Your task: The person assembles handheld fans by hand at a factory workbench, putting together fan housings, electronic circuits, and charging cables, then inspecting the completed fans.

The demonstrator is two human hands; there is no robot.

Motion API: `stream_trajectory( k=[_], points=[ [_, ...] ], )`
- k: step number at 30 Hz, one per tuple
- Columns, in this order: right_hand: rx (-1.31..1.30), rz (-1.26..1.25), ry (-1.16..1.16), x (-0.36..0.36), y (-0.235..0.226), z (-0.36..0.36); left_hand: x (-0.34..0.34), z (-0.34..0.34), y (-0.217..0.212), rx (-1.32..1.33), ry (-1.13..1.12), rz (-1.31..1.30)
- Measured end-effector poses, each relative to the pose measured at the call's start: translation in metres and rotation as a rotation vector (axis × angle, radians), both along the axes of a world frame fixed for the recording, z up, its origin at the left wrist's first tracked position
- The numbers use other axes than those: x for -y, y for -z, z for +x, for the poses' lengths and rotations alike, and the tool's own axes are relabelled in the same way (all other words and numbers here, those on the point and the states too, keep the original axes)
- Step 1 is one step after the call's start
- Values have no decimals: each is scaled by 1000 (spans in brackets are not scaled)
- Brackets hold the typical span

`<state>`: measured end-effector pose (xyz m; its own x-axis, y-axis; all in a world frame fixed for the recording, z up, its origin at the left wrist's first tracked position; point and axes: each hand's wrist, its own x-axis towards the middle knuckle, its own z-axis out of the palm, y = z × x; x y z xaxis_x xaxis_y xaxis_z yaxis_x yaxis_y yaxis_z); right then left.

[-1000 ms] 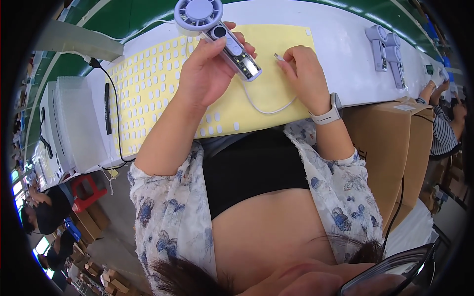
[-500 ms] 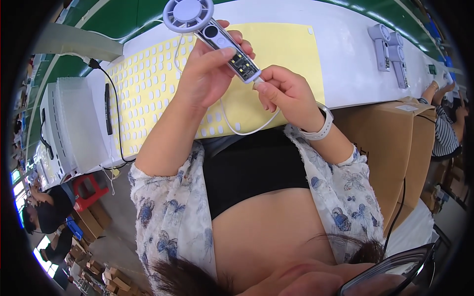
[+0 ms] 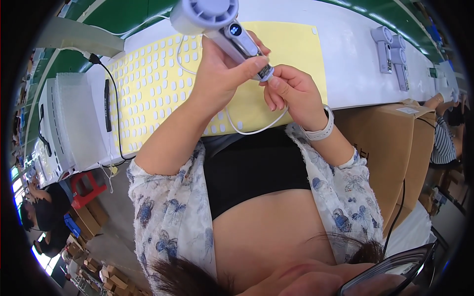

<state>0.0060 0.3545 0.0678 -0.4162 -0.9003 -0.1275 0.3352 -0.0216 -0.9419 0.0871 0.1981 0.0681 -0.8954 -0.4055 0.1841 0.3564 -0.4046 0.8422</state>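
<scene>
A pale lilac handheld fan (image 3: 207,14) with a round head and a clear-fronted handle is wrapped in the fingers of my left hand (image 3: 216,79). My left thumb lies across the handle, and a small round display (image 3: 235,30) on it is lit. At the handle's bottom end my right hand (image 3: 296,91) is closed in a pinch on the end of a white cable (image 3: 254,132); the plug itself is hidden by the fingers. The cable loops down below my hands, over a yellow sheet (image 3: 291,44) dotted with rows of small white rounded pieces.
More lilac fans (image 3: 390,52) lie at the right of the white table (image 3: 345,49). A large cardboard box (image 3: 380,143) stands at its front right. On the left are a grey post (image 3: 84,42), a black cable (image 3: 116,93) and a stack of translucent sheets (image 3: 79,118). Other people sit farther off.
The fan has tilted and shifted right, its head now raised toward me. Its display has lit up. My left thumb has moved lower on the handle, and my right hand has shifted slightly right.
</scene>
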Motion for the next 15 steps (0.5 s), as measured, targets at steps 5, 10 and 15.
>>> stream_trajectory(
  k=[5, 10, 15],
  points=[
    [-44, 11, -17, 1, 4, 0, -4, 3, -1, 122, -38, -88],
    [-94, -19, -38, 3, 7, -1, -3, 5, -6, 170, -40, -159],
    [-43, 52, -61, 2, 4, 0, -3, 5, -2, 173, -99, -203]
  ],
)
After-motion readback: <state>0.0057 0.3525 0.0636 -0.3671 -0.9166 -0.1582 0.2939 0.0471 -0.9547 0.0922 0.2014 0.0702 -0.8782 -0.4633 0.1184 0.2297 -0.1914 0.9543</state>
